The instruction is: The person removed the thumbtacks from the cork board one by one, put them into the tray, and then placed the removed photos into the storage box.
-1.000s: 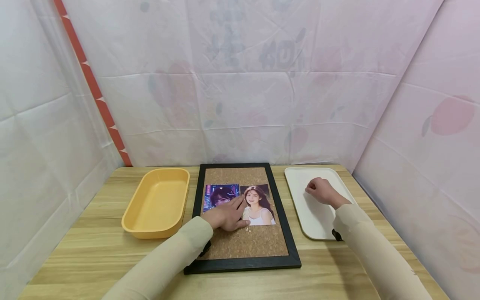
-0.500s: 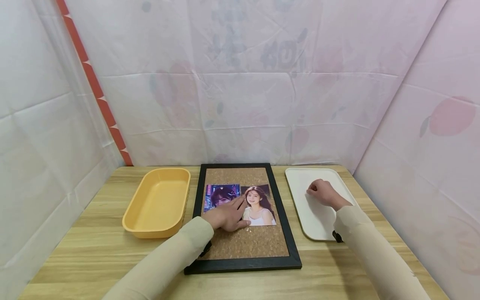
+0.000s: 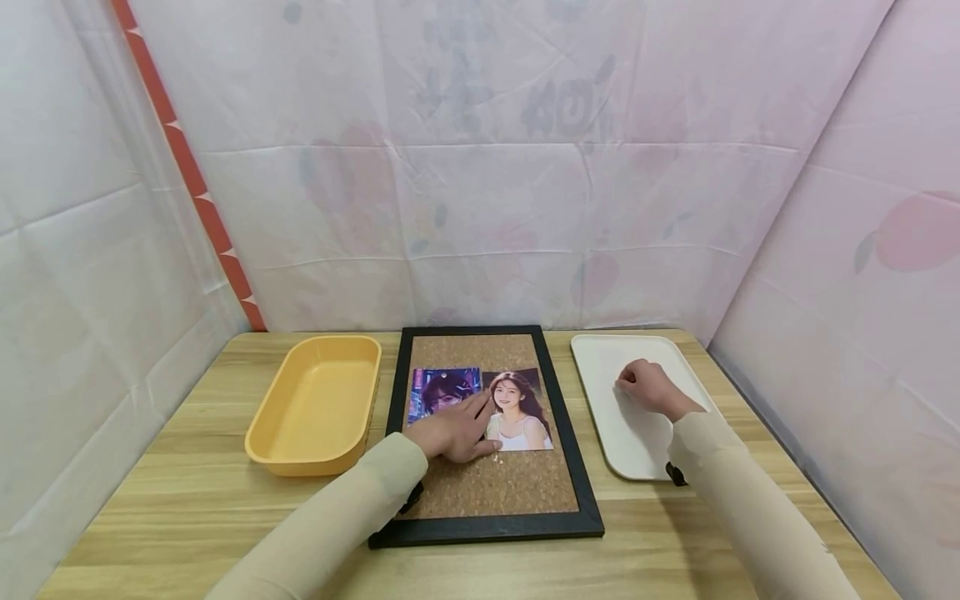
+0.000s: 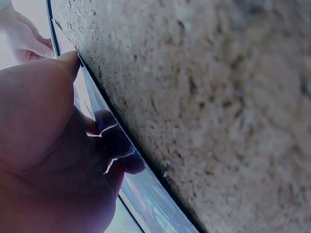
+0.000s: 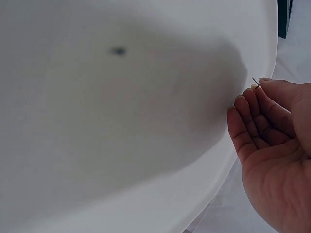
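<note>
My left hand (image 3: 452, 430) lies with straight fingers across two picture prints on a cork board (image 3: 495, 492) with a black frame. It covers the lower part of the purple-blue print (image 3: 445, 387) and touches the left edge of the portrait print (image 3: 517, 417). A small pale dot shows near the top of the purple-blue print. Over the white tray (image 3: 611, 442), my right hand (image 3: 649, 388) pinches a pin (image 5: 255, 81) between thumb and index finger. Only its thin metal point sticks out in the right wrist view; its head is hidden by the fingertips.
A yellow tray (image 3: 315, 408) stands left of the board. Several pale specks (image 3: 497, 459) lie on the cork just below the portrait print. A fabric wall (image 3: 480, 208) closes off the back of the wooden table (image 3: 172, 483). A blurred dark spot shows on the white tray.
</note>
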Tool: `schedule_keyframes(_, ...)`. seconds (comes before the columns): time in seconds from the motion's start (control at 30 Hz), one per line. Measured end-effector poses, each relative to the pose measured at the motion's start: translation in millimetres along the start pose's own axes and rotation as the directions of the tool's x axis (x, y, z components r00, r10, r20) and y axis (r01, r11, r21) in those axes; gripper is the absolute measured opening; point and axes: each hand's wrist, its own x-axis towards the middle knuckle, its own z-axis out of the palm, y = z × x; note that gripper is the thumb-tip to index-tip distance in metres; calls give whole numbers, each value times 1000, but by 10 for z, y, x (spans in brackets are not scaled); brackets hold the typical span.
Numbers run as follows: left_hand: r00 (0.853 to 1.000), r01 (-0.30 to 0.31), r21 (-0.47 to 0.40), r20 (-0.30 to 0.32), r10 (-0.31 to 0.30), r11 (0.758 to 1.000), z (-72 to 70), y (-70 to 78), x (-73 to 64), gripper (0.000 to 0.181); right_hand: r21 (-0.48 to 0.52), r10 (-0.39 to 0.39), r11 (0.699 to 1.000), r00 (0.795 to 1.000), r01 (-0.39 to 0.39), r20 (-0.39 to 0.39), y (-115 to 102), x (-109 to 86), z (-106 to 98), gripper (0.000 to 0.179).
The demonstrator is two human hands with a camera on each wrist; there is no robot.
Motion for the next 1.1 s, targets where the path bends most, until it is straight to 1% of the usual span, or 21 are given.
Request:
schedule_keyframes(0.2, 1000, -4, -3, -4, 4, 1000, 10, -5, 4, 82, -13, -5, 1000, 1000, 5, -13, 25, 2, -4, 16)
schedule_keyframes(0.5, 1000, -6, -1, -1, 6, 1000, -27, 18, -47, 82, -20, -3, 1000, 1000, 2, -13, 73, -13, 4, 16)
schedule_keyframes(0.87, 1000, 5, 11, -6, -5, 1000, 4, 6, 9, 81, -29, 5, 1000, 1000, -6, -19, 85, -26, -18, 16)
schedule_keyframes(0.93, 1000, 6, 9, -8, -6, 1000, 1, 8, 1, 81, -28, 8, 1000, 1000, -9, -15, 89, -32, -17, 15)
schedule_keyframes(1.0, 1000, 4, 10, -7, -4, 1000, -46, 40, -54, 81, -24, 10, 1000, 1000, -11, -11, 103, -33, -10, 15)
schedule_keyframes(1.1, 1000, -1, 11, -6, 1, 1000, -71, 57, -88, 80, -21, 13, 1000, 1000, -13, -8, 118, -32, -3, 14)
